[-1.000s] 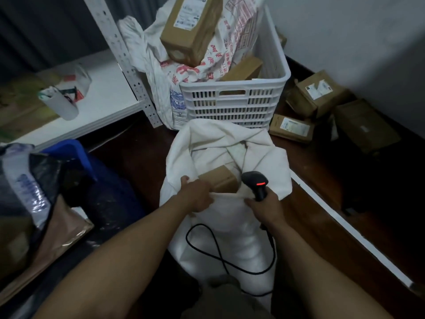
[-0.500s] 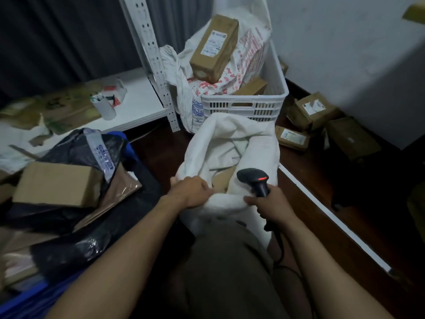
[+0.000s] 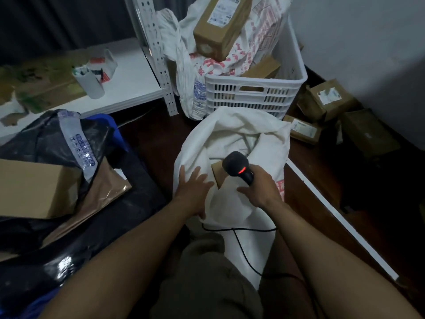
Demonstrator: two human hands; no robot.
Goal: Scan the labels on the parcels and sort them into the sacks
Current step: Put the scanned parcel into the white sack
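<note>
Gripping the scanner in a clenched right hand just above a parcel lodged in the white sack, a person rests a flat, spread-fingered left hand on its rim, which may slump shut now that this hand, clutching it half a second ago, has let go.

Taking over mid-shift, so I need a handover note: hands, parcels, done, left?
Left hand: open, fingers spread at the near rim of the white sack.
Right hand: grips the barcode scanner, red light on, over the sack's mouth.
Done: one small cardboard box lies inside the sack.
Likely left: cardboard boxes right of the white crate, the labelled box atop its load, a plain box on the black bags.
</note>
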